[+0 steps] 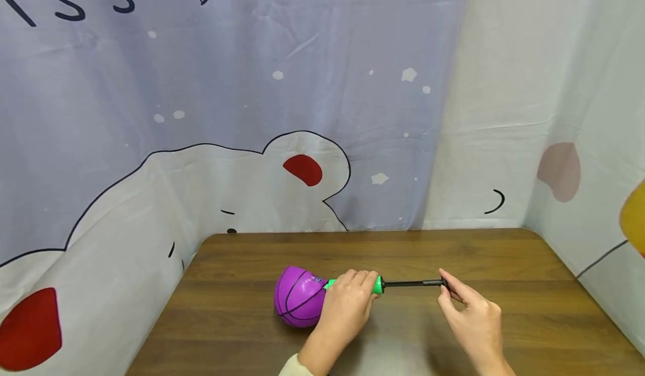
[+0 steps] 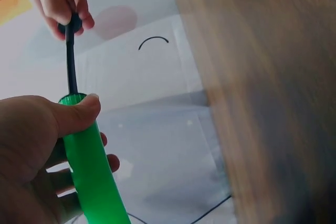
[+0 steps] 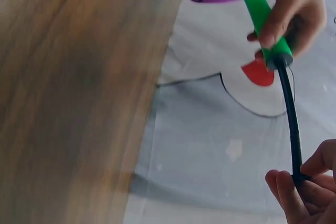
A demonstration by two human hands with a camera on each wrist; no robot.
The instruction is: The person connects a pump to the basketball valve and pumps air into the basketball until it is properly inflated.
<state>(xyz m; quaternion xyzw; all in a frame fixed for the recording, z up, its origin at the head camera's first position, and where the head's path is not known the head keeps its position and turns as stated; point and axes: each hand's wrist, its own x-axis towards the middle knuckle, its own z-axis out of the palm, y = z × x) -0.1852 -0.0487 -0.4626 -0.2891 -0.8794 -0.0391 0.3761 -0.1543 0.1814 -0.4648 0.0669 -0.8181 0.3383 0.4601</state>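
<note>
A green hand pump (image 2: 94, 171) lies lengthwise in my left hand (image 1: 349, 303), whose fingers and thumb curl round its barrel. The pump's tip meets a purple ball (image 1: 299, 297) with black lines, which looks partly caved in near the top right. From the other end of the barrel a black rod (image 1: 410, 283) is drawn well out. My right hand (image 1: 473, 314) pinches the black handle at the rod's end between thumb and fingers. The handle is mostly covered by those fingers. Where the tip enters the ball is hidden behind my left hand in the head view.
Under the hands is a brown wooden table (image 1: 227, 337). Behind it hangs a blue and white printed cloth (image 1: 242, 85) with cartoon shapes, which also lines both sides. The cloth meets the table's far edge.
</note>
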